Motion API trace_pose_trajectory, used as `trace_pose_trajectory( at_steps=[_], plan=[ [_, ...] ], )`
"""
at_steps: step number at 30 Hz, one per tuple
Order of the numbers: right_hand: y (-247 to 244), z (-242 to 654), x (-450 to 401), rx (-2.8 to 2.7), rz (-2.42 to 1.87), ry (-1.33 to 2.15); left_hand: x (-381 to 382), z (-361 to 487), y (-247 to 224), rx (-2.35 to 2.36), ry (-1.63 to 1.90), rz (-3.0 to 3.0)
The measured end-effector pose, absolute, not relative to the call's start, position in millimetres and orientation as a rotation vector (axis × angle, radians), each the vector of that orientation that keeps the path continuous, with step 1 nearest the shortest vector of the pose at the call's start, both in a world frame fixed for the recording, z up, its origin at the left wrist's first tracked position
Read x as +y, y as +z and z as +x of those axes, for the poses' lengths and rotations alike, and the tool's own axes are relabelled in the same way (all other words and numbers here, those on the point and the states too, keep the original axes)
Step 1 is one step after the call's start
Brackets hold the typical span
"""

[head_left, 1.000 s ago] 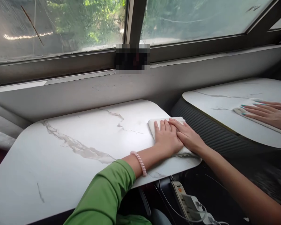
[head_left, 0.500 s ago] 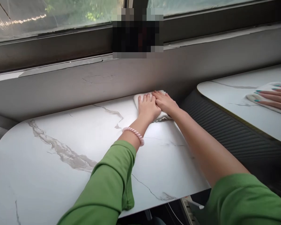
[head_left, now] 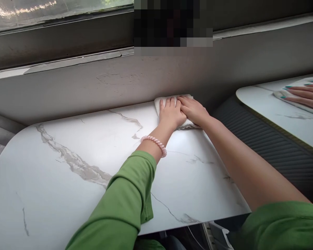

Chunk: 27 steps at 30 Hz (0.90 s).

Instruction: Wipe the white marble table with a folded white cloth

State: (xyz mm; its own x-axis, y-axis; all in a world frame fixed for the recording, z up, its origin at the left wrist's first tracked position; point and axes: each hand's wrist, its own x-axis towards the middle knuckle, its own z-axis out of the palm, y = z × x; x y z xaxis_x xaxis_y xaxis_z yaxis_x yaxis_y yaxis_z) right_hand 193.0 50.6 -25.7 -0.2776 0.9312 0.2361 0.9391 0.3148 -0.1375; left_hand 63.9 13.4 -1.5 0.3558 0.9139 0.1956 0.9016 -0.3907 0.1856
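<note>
A folded white cloth (head_left: 159, 103) lies flat at the far right corner of a white marble-patterned table (head_left: 67, 208), close to the wall. On top of it rests my left hand (head_left: 172, 114), palm down with its fingers spread. My right hand (head_left: 194, 110) presses on the cloth from the right side, its fingertips touching the left hand. Both arms reach forward in green sleeves, and a pink coiled band (head_left: 154, 143) circles my left wrist. The cloth's middle is hidden beneath the hands.
A second marble-patterned table (head_left: 261, 99) stands to the right, where another person's hand (head_left: 306, 94) lies on a white cloth (head_left: 279, 94). Dark ribbed material (head_left: 253, 139) fills the gap between the tables. Behind runs a grey wall (head_left: 75, 86) below a window (head_left: 54, 12).
The view has shifted, so the near table appears farther right and higher. My hands and cloth keep nearly the same place on it. The other person's hand and cloth have slid left on their table.
</note>
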Motion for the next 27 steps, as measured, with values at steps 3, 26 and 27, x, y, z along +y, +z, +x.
trace_pose_trajectory(
  at_steps=[3, 26, 27],
  plan=[
    [-24, 193, 18, -2.266, -1.719, -0.007, -8, 64, -3, 1.646, 0.389, 2.556],
    [-34, 149, -194, -2.249, -1.849, -0.140, -190, 0, 14, 1.311, 0.105, 2.700],
    [-33, 143, -187, -2.247, -1.834, -0.125, -184, -5, 13, 1.326, 0.109, 2.707]
  ],
)
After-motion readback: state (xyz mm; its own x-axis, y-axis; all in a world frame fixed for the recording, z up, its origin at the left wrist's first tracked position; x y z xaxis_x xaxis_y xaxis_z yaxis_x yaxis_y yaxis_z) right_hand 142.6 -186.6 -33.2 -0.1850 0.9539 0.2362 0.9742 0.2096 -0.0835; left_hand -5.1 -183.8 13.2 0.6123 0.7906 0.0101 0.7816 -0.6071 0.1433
